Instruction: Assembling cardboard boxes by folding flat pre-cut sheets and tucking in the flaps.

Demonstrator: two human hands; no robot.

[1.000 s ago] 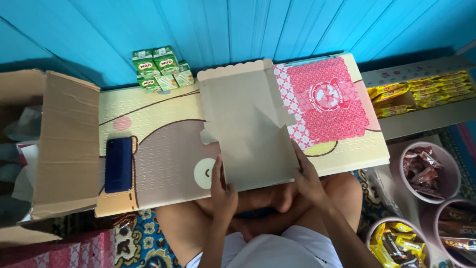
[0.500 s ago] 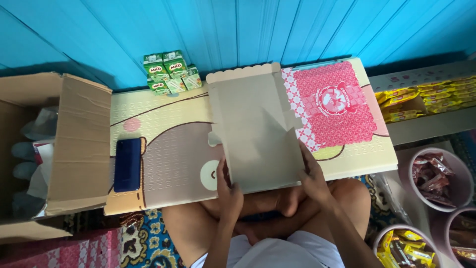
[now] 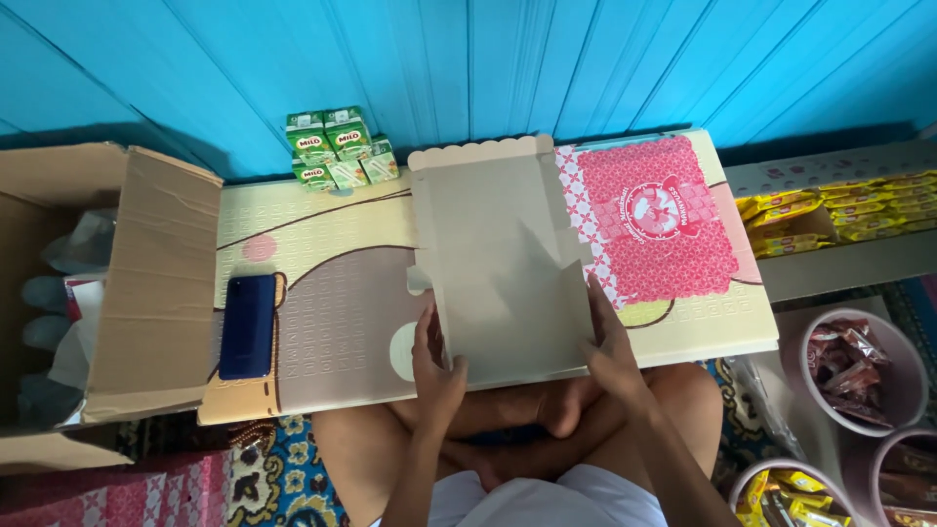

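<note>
A flat, unfolded cardboard box blank (image 3: 503,259), grey-brown on its upturned inner side, lies on the low tabletop (image 3: 322,293) straight in front of the person, its scalloped edge pointing toward the blue plank wall (image 3: 488,59). The left hand (image 3: 436,366) has its grip closed on the blank's near left edge, thumb on top. The right hand (image 3: 610,346) clasps the near right edge, its fingers spread over a half-raised side flap.

Just right of the blank, and partly under it, lies a pink patterned printed sheet (image 3: 654,220). Further left on the tabletop rests a dark blue phone (image 3: 247,325), well apart from the hands. At the far edge stands a cluster of small green drink cartons (image 3: 337,146). An open brown cardboard box (image 3: 117,283) sits beside the tabletop's left end. To the right are a tray of yellow snack packets (image 3: 839,210) and a round tub of wrapped sweets (image 3: 854,366). The person's crossed legs (image 3: 508,415) show below the tabletop's near edge.
</note>
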